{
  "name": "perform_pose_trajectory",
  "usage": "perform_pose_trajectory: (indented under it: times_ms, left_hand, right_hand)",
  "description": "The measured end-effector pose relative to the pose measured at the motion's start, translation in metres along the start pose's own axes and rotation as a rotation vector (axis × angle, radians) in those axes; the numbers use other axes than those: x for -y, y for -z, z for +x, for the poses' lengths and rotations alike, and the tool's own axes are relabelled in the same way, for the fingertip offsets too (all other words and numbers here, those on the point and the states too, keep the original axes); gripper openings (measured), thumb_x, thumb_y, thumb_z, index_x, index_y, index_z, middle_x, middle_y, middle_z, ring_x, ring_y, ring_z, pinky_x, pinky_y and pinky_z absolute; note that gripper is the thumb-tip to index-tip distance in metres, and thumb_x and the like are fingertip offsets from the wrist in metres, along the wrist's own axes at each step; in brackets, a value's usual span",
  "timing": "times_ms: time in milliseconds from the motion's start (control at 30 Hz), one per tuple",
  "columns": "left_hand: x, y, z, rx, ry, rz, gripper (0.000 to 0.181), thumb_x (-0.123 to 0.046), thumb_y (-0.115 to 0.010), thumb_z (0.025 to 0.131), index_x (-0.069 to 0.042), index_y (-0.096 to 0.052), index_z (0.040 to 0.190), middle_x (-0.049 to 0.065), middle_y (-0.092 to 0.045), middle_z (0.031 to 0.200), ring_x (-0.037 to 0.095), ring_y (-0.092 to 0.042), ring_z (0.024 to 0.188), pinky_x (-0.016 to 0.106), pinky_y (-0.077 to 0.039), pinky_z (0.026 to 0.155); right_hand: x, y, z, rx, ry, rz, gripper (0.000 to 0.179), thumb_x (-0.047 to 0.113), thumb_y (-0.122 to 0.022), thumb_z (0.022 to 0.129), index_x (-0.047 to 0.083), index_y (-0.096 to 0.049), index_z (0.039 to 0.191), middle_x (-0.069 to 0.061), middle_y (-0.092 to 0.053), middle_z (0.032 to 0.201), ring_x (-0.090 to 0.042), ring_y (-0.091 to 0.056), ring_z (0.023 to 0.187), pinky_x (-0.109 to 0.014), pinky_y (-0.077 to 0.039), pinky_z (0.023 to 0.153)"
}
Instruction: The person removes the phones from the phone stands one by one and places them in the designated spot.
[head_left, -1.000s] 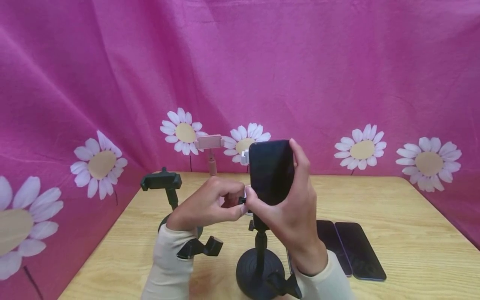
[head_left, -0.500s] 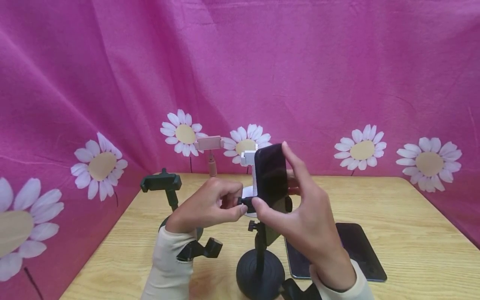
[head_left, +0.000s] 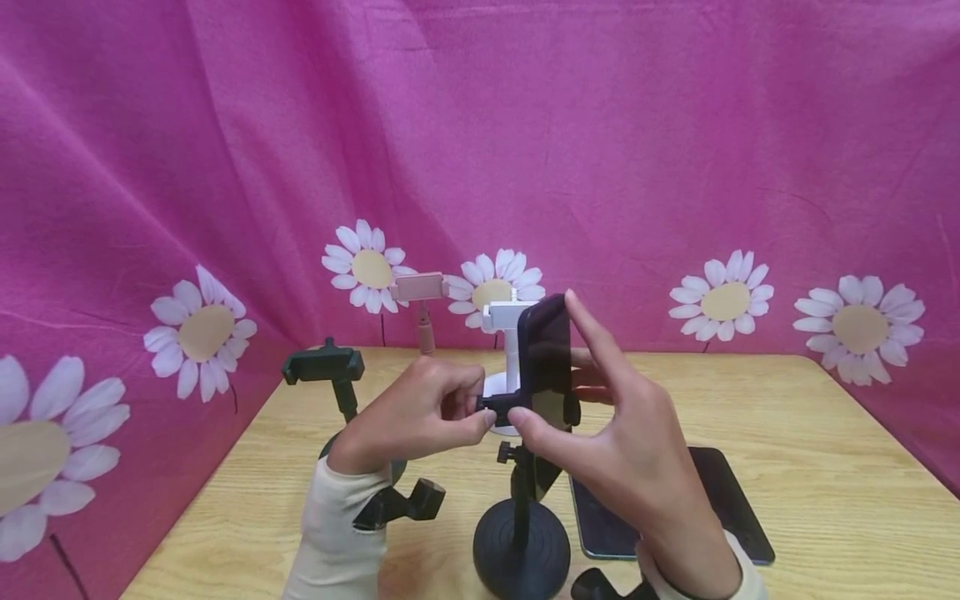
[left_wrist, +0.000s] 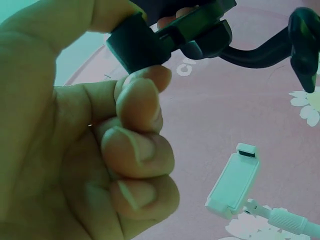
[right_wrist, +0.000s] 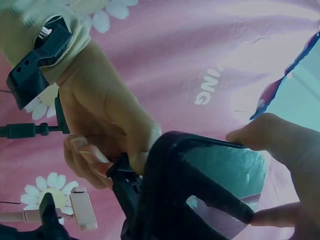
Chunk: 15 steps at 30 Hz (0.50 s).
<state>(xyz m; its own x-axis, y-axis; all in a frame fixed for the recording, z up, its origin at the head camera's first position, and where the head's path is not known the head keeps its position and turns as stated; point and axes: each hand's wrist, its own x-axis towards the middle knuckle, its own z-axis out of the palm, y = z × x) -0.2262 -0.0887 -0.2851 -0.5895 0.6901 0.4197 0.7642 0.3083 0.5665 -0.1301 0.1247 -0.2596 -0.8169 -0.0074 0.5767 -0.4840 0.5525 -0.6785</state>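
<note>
A black smartphone (head_left: pixel 546 354) stands upright at the clamp (head_left: pixel 501 408) of a black phone stand, whose round base (head_left: pixel 521 550) rests on the table. It is turned nearly edge-on in the head view. My right hand (head_left: pixel 637 442) holds the phone, thumb low at the near side and index fingertip at the top corner; other fingers are partly hidden behind. My left hand (head_left: pixel 420 408) pinches the clamp's outer end between thumb and curled index finger. The left wrist view shows this dark clamp end (left_wrist: pixel 140 45) at the fingertips. Close up, the right wrist view shows the phone's glossy surface (right_wrist: pixel 225 165).
Dark smartphones (head_left: pixel 731 500) lie right of the base, partly under my right forearm. Behind stand a white phone stand (head_left: pixel 512 342) and a pink one (head_left: pixel 420 287). Another dark stand (head_left: pixel 324 364) is at the left, partly behind my left arm. A pink flowered cloth (head_left: pixel 600 167) surrounds the table.
The phone has turned from facing me to nearly edge-on, uncovering the clamp and the white stand. My right hand has shifted right and slightly down with it; the left has hardly moved.
</note>
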Motion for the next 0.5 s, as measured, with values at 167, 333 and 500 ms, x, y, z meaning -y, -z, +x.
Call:
perform_pose_trajectory:
  times_ms: [167, 333, 500]
  left_hand:
    - [-0.0035, -0.0001, 0.0002, 0.002, 0.005, 0.016, 0.021, -0.016, -0.067, 0.085, -0.016, -0.050, 0.072, -0.006, -0.046, 0.057, 0.008, -0.046, 0.051, 0.024, -0.037, 0.046]
    - [-0.0069, -0.0006, 0.0000, 0.006, 0.013, 0.020, 0.019, -0.015, -0.067, 0.085, -0.016, -0.051, 0.073, -0.007, -0.046, 0.058, 0.007, -0.045, 0.052, 0.023, -0.037, 0.045]
    - [-0.0093, -0.0023, 0.0011, 0.009, 0.014, 0.032, 0.019, -0.016, -0.068, 0.085, -0.016, -0.052, 0.075, -0.007, -0.047, 0.059, 0.007, -0.047, 0.052, 0.024, -0.039, 0.046]
  right_hand:
    - [0.0022, 0.0021, -0.0013, 0.004, -0.007, 0.032, 0.093, 0.032, -0.085, 0.072, 0.047, -0.030, 0.146, 0.001, -0.068, 0.110, -0.022, -0.068, 0.095, -0.043, -0.055, 0.078]
    - [0.0037, 0.0027, -0.0019, 0.015, -0.001, 0.031, 0.094, 0.034, -0.085, 0.072, 0.047, -0.030, 0.146, 0.000, -0.068, 0.112, -0.023, -0.069, 0.096, -0.043, -0.056, 0.078]
    - [0.0047, 0.0027, -0.0030, 0.024, -0.013, 0.023, 0.094, 0.035, -0.085, 0.072, 0.047, -0.028, 0.146, 0.001, -0.066, 0.115, -0.022, -0.068, 0.097, -0.041, -0.057, 0.075]
